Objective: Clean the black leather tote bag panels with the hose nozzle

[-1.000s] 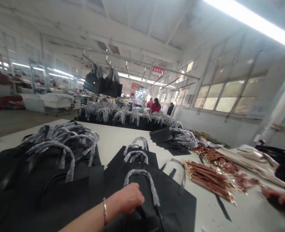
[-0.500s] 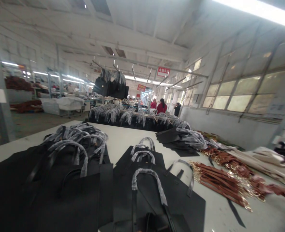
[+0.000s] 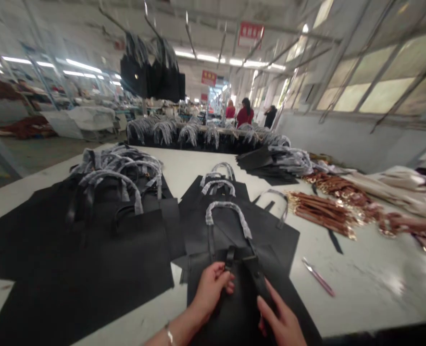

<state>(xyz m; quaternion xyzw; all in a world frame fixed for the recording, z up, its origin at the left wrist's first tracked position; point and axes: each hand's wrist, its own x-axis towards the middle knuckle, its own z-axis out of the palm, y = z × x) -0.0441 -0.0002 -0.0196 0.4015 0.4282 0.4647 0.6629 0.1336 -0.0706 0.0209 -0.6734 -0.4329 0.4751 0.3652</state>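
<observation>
A black bag panel (image 3: 240, 298) lies in front of me, its handle (image 3: 229, 209) wrapped in clear plastic and standing in an arch. My left hand (image 3: 211, 288) is closed at the panel's upper part, thumb and fingers pinching a narrow black strap (image 3: 230, 254). To its right, my right hand (image 3: 281, 315) grips a wider black strap (image 3: 258, 276) between thumb and fingers. Part of that strap is hidden by the hand. Beyond, more black panels (image 3: 278, 226) with wrapped handles overlap on the table.
Black panels (image 3: 119, 259) cover the table's left side. At right lie a pinkish slim tool (image 3: 317, 276) and brown straps (image 3: 317, 211) with gold hardware. Another person's arm (image 3: 418, 223) reaches in from the right. A rack of bags (image 3: 198, 132) stands behind the white table (image 3: 184, 166).
The view has tilted down, so the scene sits higher. Both my hands now show at the bag panel. The slim tool and another person's arm have come into view.
</observation>
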